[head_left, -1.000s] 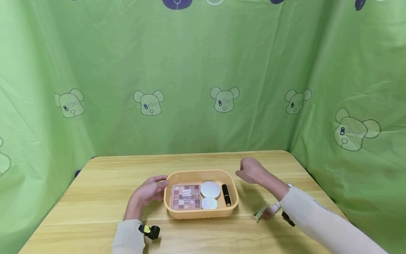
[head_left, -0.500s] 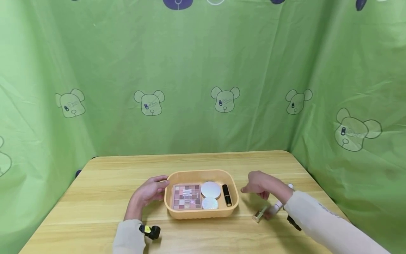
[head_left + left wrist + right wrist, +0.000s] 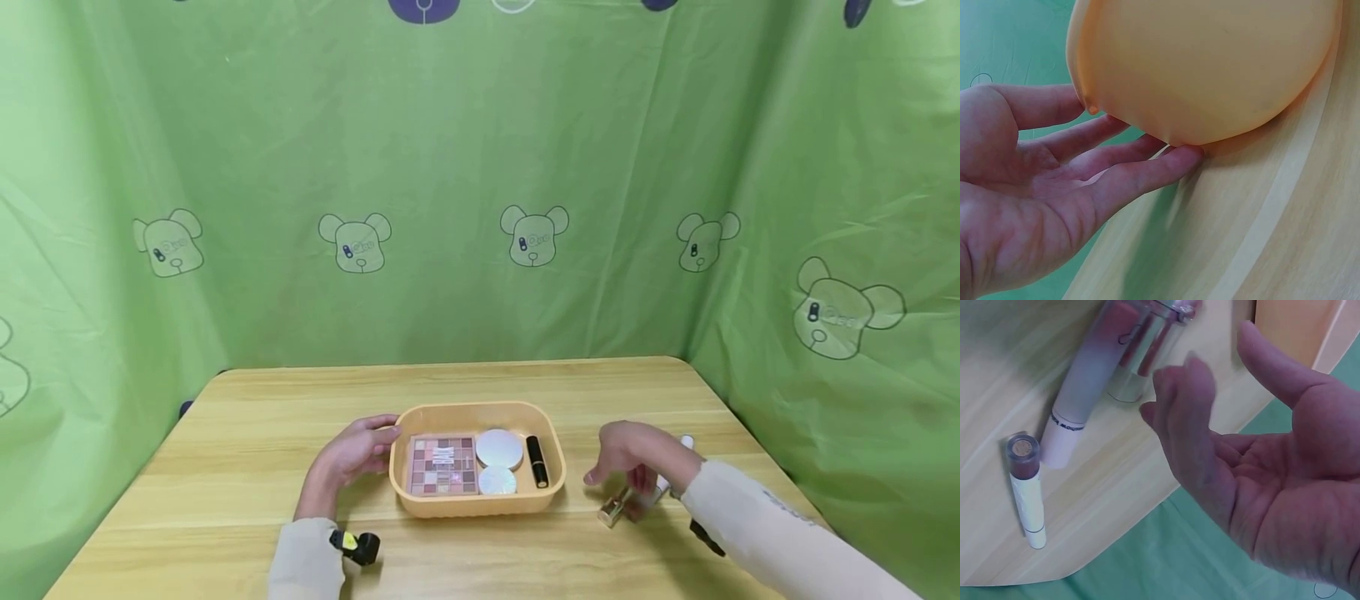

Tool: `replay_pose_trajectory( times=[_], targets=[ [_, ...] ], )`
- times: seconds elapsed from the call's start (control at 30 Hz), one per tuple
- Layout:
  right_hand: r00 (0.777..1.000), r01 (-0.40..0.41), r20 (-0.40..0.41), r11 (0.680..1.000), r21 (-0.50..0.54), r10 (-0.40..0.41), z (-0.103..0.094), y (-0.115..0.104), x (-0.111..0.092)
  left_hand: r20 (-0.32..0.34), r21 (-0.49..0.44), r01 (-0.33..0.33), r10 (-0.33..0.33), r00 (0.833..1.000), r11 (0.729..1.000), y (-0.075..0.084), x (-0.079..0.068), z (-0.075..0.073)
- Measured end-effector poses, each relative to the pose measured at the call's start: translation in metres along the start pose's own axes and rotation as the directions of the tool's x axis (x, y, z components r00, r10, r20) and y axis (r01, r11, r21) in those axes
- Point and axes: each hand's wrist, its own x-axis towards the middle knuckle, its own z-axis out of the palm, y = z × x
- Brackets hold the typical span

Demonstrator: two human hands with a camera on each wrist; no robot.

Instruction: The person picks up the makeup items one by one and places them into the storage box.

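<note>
The tray (image 3: 480, 507) at lower centre looks light and stiff, best held by its rim, where the left grip (image 3: 358, 450) rests loosely spread. At lower right, the empty right grip (image 3: 637, 454) hangs parted near the gold tube (image 3: 612, 511), probably slippery, best pinched mid-length.

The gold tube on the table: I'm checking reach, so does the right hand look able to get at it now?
Probably yes: the right hand, open and empty, is near the gold tube, and nothing visible blocks it. A pink tube close alongside might crowd the grip.
</note>
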Motion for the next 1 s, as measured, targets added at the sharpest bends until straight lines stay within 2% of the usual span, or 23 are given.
replay_pose_trajectory(
  times=[0.67, 0.9, 1.0],
  targets=[
    [0.999, 0.042, 0.005, 0.997, -0.059, -0.041, 0.015, -0.002, 0.006, -0.006, -0.008, 0.007, -0.007, 1.000, 1.000, -0.003, 0.002, -0.001],
    [0.998, 0.008, 0.061, 1.000, 0.009, -0.008, 0.017, -0.002, 0.004, 0.009, -0.011, 0.004, -0.004, 1.000, 1.000, -0.002, 0.002, -0.001],
    [0.998, 0.012, 0.055, 1.000, -0.014, -0.011, 0.016, -0.001, 0.005, 0.003, -0.010, -0.002, 0.002, 1.000, 1.000, -0.001, 0.002, -0.001]
  ],
)
